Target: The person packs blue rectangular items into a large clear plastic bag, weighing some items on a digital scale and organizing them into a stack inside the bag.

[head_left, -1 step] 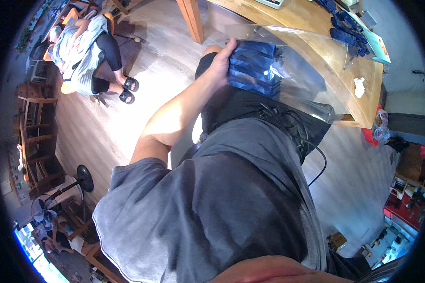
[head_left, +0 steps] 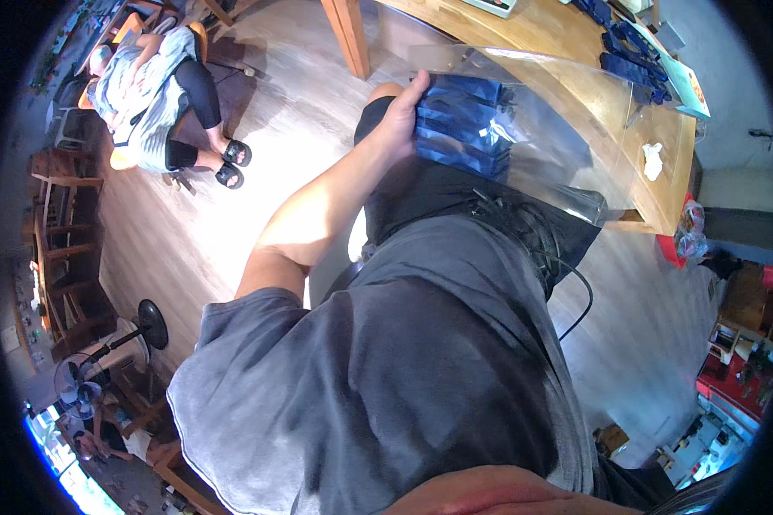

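My left hand [head_left: 401, 118] is closed on the left side of a large clear plastic bag [head_left: 567, 159]. Its thumb points up along the edge, while the other fingers are hidden behind. Inside the bag, right beside my thumb, sits a stack of shiny dark blue packets [head_left: 459, 124] in several rows. The bag's loose, see-through part spreads rightward over my lap and across the table's edge. My right hand is out of sight.
A wooden table [head_left: 567, 39] curves along the upper right, bearing more dark blue packets [head_left: 631, 64], a light green card [head_left: 685, 81] and a crumpled white tissue [head_left: 653, 160]. A person [head_left: 159, 94] sits at the upper left. A black fan [head_left: 152, 324] stands at the lower left.
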Motion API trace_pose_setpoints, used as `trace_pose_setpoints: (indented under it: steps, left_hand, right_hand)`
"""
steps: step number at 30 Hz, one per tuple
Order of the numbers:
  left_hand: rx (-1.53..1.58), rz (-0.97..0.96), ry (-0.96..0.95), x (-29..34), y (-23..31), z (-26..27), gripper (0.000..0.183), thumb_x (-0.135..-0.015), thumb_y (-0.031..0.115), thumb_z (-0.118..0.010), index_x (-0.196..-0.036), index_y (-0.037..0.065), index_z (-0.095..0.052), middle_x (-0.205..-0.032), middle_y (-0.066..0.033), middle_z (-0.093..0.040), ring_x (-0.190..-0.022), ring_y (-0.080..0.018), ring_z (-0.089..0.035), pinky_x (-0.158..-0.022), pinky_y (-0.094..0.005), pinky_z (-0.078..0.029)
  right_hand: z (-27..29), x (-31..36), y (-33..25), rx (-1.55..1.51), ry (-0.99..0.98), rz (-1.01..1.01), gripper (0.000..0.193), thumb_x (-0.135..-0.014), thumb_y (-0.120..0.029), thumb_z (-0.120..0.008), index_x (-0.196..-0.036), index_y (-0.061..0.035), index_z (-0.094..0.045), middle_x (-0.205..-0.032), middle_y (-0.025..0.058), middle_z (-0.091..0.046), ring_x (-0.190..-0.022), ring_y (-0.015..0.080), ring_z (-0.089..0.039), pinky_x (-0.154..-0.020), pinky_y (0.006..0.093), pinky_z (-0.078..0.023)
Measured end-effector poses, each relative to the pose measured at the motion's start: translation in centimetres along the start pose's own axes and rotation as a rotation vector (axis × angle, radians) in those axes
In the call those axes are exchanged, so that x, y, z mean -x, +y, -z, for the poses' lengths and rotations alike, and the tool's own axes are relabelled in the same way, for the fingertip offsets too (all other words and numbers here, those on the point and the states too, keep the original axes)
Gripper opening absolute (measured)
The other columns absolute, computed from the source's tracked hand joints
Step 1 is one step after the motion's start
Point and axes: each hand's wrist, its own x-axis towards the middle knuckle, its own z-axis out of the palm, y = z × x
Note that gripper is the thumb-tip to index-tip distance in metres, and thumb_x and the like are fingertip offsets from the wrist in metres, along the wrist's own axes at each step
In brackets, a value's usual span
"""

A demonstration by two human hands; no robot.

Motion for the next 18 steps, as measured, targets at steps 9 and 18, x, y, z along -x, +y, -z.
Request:
trace_pose_setpoints:
  steps: [9, 18]
  left_hand:
    - [0.034, -0.051, 0.147, -0.5, -0.3, 0.1, 0.072, -0.086, 0.063, -0.062, -0.117, -0.001, -0.059, -0.102, -0.0157, -0.068, -0.09, -0.0274, -0.069, -0.078, -0.0413, -0.058]
    - [0.183, 0.013, 0.027, -1.6, -1.4, 2.5, 0.056, -0.095, 0.053, -0.056, -0.118, 0.002, -0.058, -0.103, -0.0109, -0.066, -0.089, -0.0214, -0.066, -0.079, -0.0354, -0.055]
  right_hand:
    - [-1.6, -2.0, 1.3, 0.015, -0.013, -0.038, 0.036, -0.08, -0.016, -0.062, -0.115, -0.0049, -0.062, -0.108, 0.0192, -0.063, -0.095, 0.0373, -0.062, -0.084, 0.0447, -0.05]
    - [-15.8, -19.6, 9.8, 0.068, 0.051, 0.159, 0.037, -0.078, -0.013, -0.064, -0.115, -0.0063, -0.062, -0.107, 0.0191, -0.063, -0.094, 0.0379, -0.062, -0.083, 0.0448, -0.051]
